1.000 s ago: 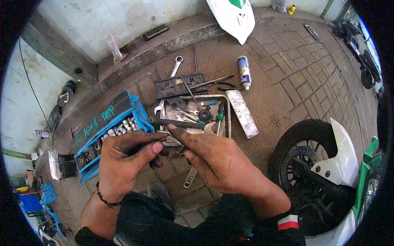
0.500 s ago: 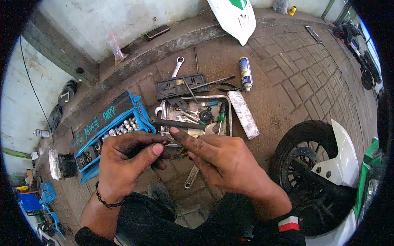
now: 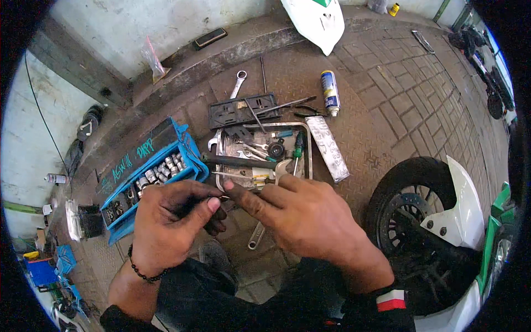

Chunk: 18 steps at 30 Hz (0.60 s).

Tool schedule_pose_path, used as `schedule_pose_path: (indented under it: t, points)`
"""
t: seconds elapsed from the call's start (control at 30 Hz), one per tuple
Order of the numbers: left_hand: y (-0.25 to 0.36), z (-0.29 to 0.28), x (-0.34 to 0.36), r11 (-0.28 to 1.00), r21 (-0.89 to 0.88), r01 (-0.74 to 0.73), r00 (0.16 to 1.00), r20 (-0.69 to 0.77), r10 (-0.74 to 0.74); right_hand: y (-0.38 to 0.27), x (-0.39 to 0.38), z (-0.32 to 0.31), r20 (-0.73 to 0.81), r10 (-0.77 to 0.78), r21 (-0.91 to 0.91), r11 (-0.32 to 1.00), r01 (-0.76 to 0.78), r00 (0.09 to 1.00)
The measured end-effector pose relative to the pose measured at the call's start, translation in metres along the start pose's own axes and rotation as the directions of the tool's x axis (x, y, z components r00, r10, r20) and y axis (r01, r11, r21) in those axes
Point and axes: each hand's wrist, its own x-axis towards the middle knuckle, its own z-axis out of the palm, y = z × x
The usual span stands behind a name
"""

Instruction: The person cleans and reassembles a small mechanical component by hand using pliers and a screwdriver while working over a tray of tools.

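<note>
My left hand (image 3: 168, 218) pinches something tiny between thumb and forefinger; it is too small to name. My right hand (image 3: 304, 213) reaches in from the other side, its forefinger stretched toward that pinch and its thumb hidden. Beyond both hands lies a metal tray (image 3: 307, 149) of tools. In it are a green-handled screwdriver (image 3: 298, 148), a round black part (image 3: 276, 149) and several small wrenches. A long dark bar (image 3: 243, 161) crosses the tray. Beside my left hand stands a blue toolbox (image 3: 191, 146) holding many silver sockets (image 3: 166, 172).
Behind the tray lie a black plastic plate (image 3: 221, 115), a ring spanner (image 3: 239, 83), pliers (image 3: 310, 115) and a spray can (image 3: 330, 93). A whitish box (image 3: 328, 148) is right of the tray. A motorcycle wheel (image 3: 412, 205) stands at right. Another spanner (image 3: 256, 237) lies below my hands.
My right forefinger has shifted slightly down and left toward the left hand's pinch, and its thumb has gone from sight. The left hand stays nearly in place, still pinching.
</note>
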Motion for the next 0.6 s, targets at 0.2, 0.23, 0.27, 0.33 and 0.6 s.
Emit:
schedule_pose_path:
  t: [0.2, 0.23, 0.27, 0.33, 0.6]
  points:
    - [-0.006, 0.002, -0.001, 0.999, 0.021, -0.026, 0.997, 0.073, 0.024, 0.007, -0.007, 0.013, 0.026, 0.049, 0.366, 0.929, -0.056, 0.998]
    - [-0.007, 0.001, -0.002, 1.0, 0.01, -0.011, 0.996, 0.086, 0.011, 0.01, -0.009, 0.017, 0.021, 0.041, 0.484, 0.874, -0.046, 0.999]
    - [-0.008, -0.001, -0.003, 1.0, -0.001, 0.003, 0.995, 0.1, -0.003, 0.011, -0.009, 0.018, 0.03, 0.043, 0.539, 0.841, -0.053, 0.999]
    - [-0.009, -0.003, -0.004, 0.999, 0.002, 0.035, 0.993, 0.11, -0.035, 0.011, -0.007, 0.02, 0.05, 0.042, 0.642, 0.764, -0.064, 0.998]
    - [-0.024, -0.004, 0.012, 0.976, 0.186, -0.116, 0.992, -0.027, 0.123, 0.014, 0.003, 0.028, -0.043, 0.134, 0.418, 0.902, -0.104, 0.99]
